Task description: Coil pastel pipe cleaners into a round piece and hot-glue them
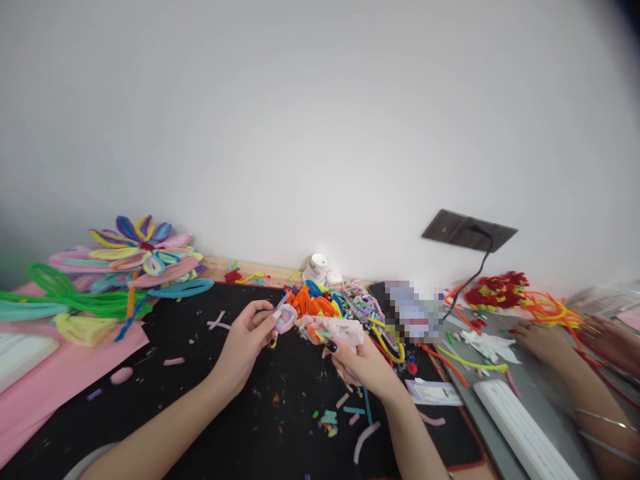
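My left hand pinches a small pink and purple pipe-cleaner coil between thumb and fingertips. My right hand is closed around a pale pink glue gun, its tip pointing left toward the coil with a small gap between them. Behind the glue gun lies a heap of orange, blue and yellow pipe cleaners. Cut pipe-cleaner bits are scattered on the black mat below my hands.
Pipe-cleaner flowers and green loops lie at left on pink paper. A white cup stands by the wall. At right are a phone, a long white case and another person's hands.
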{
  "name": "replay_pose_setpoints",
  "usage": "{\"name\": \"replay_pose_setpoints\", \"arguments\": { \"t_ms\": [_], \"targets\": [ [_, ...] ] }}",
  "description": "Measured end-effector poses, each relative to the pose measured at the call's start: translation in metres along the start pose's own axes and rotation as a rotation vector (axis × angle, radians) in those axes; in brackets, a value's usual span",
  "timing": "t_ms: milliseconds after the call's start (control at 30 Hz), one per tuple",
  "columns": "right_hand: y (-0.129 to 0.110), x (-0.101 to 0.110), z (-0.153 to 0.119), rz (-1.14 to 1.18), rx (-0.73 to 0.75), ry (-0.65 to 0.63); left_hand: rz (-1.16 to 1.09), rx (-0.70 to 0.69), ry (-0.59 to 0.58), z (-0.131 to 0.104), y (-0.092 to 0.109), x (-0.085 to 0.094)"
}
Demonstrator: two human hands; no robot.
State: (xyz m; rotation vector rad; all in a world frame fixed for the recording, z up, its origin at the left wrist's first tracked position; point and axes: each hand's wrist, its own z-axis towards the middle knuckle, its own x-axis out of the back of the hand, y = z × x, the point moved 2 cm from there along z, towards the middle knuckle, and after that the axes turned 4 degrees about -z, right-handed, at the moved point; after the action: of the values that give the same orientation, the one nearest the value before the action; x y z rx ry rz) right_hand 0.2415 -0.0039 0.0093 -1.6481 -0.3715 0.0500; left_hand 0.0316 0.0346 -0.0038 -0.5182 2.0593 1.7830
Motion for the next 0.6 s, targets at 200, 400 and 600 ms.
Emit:
{"name": "replay_pose_setpoints", "arguments": {
  "t_ms": [200,400,600],
  "targets": [
    [0.0,-0.0041,-0.0017,-0.033,-0.044,-0.06,-0.018,0.011,0.016,-0.0026,0.0035,-0.0026],
    [0.0037,0.0017,0.0001,-0.005,-0.014,0.008,-0.026,0.022,0.023,-0.0028,0.0055,-0.0035],
    [0.0024,-0.0024,0.0007,-0.007,-0.022,-0.012,-0.025,0.012,0.033,-0.0037,0.0073,-0.0052]
  ]
}}
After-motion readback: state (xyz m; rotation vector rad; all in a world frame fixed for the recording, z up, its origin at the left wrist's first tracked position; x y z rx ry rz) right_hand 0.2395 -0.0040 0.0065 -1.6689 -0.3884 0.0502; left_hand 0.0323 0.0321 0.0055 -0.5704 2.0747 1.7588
